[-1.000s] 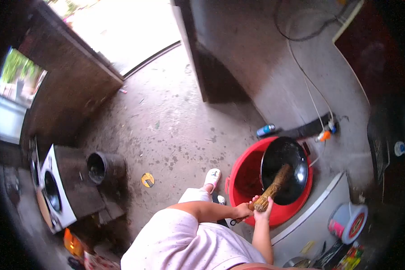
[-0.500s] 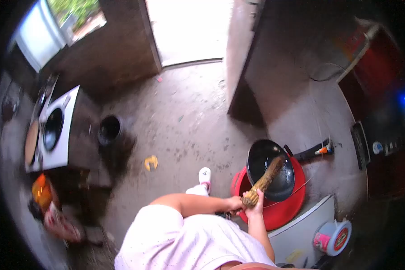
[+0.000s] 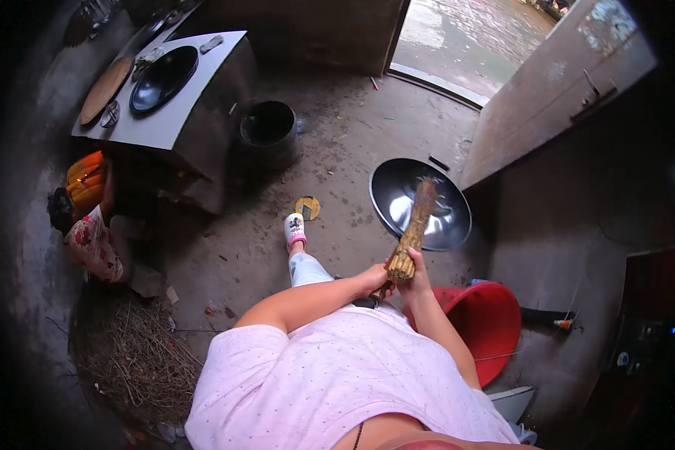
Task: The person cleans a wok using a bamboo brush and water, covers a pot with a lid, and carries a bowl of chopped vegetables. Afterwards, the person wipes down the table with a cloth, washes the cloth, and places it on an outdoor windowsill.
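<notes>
A dark wok (image 3: 446, 225) is held out over the floor in front of me, its shiny inside turned upward. My left hand (image 3: 375, 280) is closed around a dark handle that appears to belong to the wok; the join is hidden behind the brush. Wrapped in my right hand (image 3: 418, 276) is a thick bundled bamboo wok brush (image 3: 412, 234). Its pale cut end is at my fingers, and its brown frayed end lies over the wok's inside.
A red tub (image 3: 495, 322) stands tilted at my right, beside a black pipe (image 3: 544, 318). The white-topped stove (image 3: 157, 131) holds another wok (image 3: 165, 81); a black bucket (image 3: 268, 127) stands near it. A person (image 3: 96, 244) crouches by twigs (image 3: 139, 349). An open door (image 3: 555, 90) is ahead.
My view has swung to the right. The wok and brush have moved from above the red tub to over the open floor, still in my hands.
</notes>
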Motion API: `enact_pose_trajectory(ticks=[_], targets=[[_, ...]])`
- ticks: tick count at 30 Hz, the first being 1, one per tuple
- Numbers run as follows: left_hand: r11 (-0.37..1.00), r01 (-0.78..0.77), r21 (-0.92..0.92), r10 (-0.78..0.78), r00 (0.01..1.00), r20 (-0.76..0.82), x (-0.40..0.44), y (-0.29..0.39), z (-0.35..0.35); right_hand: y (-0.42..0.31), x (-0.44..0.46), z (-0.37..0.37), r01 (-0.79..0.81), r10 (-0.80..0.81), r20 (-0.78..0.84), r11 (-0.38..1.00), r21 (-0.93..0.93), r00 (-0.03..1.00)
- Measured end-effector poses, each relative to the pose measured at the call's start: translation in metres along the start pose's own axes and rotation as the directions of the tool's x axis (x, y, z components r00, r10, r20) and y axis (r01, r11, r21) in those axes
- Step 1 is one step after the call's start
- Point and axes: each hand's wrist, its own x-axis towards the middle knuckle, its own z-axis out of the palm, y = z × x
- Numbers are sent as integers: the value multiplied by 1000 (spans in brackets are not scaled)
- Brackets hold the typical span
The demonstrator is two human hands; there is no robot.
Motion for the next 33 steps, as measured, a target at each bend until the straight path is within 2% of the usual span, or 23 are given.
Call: enact_pose_trajectory(ticks=[3, 8, 11, 13, 14, 16, 18, 19, 21, 22, 24, 25, 26, 27, 28, 29, 30, 31, 32, 33], targets=[[997, -79, -2, 79, 996, -28, -3, 55, -86, 7, 77, 80, -80, 94, 121, 991, -111, 988], [982, -145, -118, 133, 986, -99, -21, 162, -226, 25, 201, 223, -166, 176, 51, 974, -154, 983], [959, -144, -242, 123, 987, -102, -48, 226, -295, 39, 282, 290, -300, 322, 65, 926, -227, 945], [926, -159, -343, 130, 986, -106, -54, 252, -334, 43, 311, 345, -318, 333, 23, 919, -235, 943], [901, -166, -400, 138, 985, -99, -53, 260, -354, 43, 323, 372, -327, 334, -11, 914, -239, 943], [831, -176, -527, 186, 982, -34, -55, 285, -395, 35, 354, 421, -419, 441, -2, 850, -321, 897], [646, -112, -755, 270, 959, 88, -59, 310, -432, 39, 389, 461, -423, 445, -53, 798, -429, 894], [644, -109, -757, 264, 961, 86, -64, 320, -442, 41, 401, 479, -429, 450, -56, 797, -425, 891], [502, 11, -865, 315, 929, 195, -71, 341, -459, 39, 418, 512, -459, 462, -157, 670, -583, 873], [509, 21, -861, 303, 932, 201, -70, 348, -466, 36, 425, 525, -461, 459, -160, 678, -572, 874], [467, -18, -884, 397, 898, 192, -67, 359, -470, 30, 432, 545, -421, 403, -198, 595, -685, 893], [474, -9, -880, 385, 901, 199, -72, 360, -470, 28, 430, 551, -397, 379, -192, 595, -699, 905], [574, -66, -816, 377, 906, 192, -75, 370, -476, 22, 428, 559, -371, 327, -196, 654, -659, 924], [663, -123, -738, 377, 907, 188, -78, 375, -480, 15, 416, 571, -430, 384, -220, 637, -639, 896], [676, -200, -709, 285, 958, 2, -85, 372, -480, 15, 411, 574, -486, 442, -238, 619, -617, 865], [780, -271, -563, 165, 958, -233, -66, 374, -498, 30, 445, 549, -556, 463, -311, 647, -522, 830], [839, -250, -483, 176, 965, -193, -56, 386, -511, 28, 462, 535, -534, 453, -282, 710, -459, 846], [807, -275, -522, 192, 959, -208, -38, 398, -515, 17, 466, 529, -479, 417, -235, 775, -412, 878], [839, -251, -482, 206, 968, -145, -53, 389, -526, 6, 459, 519, -444, 398, -197, 823, -355, 896], [883, -269, -384, 195, 956, -221, -60, 388, -522, -13, 443, 509, -400, 367, -162, 866, -299, 916]])
